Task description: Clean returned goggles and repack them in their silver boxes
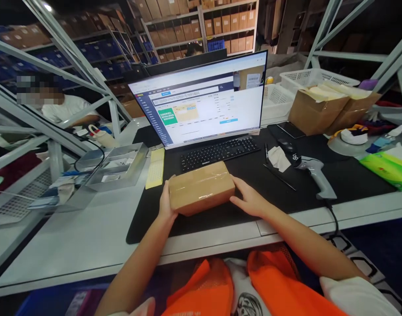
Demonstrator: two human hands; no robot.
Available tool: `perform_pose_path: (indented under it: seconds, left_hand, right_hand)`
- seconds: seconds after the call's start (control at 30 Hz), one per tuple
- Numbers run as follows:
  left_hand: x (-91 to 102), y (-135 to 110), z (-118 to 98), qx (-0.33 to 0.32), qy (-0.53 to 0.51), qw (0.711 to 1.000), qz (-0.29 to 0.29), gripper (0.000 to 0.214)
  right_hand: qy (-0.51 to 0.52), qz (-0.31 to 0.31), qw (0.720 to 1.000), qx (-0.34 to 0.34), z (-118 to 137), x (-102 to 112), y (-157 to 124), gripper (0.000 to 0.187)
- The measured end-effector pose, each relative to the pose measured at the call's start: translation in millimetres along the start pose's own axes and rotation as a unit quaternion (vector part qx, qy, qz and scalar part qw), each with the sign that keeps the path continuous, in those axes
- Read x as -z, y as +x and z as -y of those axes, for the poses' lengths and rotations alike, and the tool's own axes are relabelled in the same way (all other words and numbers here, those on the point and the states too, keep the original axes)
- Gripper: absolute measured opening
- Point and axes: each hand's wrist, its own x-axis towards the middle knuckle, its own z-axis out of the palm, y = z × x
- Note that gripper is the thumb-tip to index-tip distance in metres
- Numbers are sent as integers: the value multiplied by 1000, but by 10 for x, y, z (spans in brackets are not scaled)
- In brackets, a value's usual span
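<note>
A taped brown cardboard box (201, 186) is held between my two hands, over the black desk mat (148, 224) and just in front of the keyboard (220, 152). My left hand (166, 201) grips its left end, with the fingers partly hidden behind the box. At the right end, my right hand (249, 197) presses against the side, its thumb showing at the front and its other fingers along the edge. Clear tape on the top and front catches the light. Behind the keyboard stands a lit monitor (204, 105).
Right of the box lie a crumpled tissue (279, 159), a mouse (286, 145), a thin black stick (280, 177) and a corded barcode scanner (316, 175). Open cartons (316, 112) stand farther back. On the left are a yellow pad (155, 168) and a divided tray (118, 169). A person (66, 105) sits beyond the frame.
</note>
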Motion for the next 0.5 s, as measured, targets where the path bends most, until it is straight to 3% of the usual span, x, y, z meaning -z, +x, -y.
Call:
perform_pose_path:
  seconds: [0.07,0.1,0.17,0.23,0.33,0.4,0.5]
  left_hand:
    - [28,13,-138,-133,117,983,39,35]
    - [20,-1,-231,-208,202,954,73,37]
    - [-60,-68,-426,-325,374,853,164,43]
    - [-230,-173,-569,-382,509,729,250,52]
    - [-574,-311,-605,-377,650,580,315,79]
    - [-789,-324,-564,-334,714,519,331,99]
    - [-991,-214,-601,-283,758,451,377,116]
  right_hand:
    - [-19,-23,1000,-3,-12,95,31,64]
    - [-38,-50,998,-12,-30,181,51,57]
    - [-99,-117,986,-66,-84,426,79,47]
    - [-187,-150,956,-171,-155,710,70,46]
    - [-327,-93,878,-336,-265,1024,-14,47]
    - [-376,-57,838,-391,-336,1100,-88,45]
    - [-391,-40,820,-416,-451,1111,-180,38]
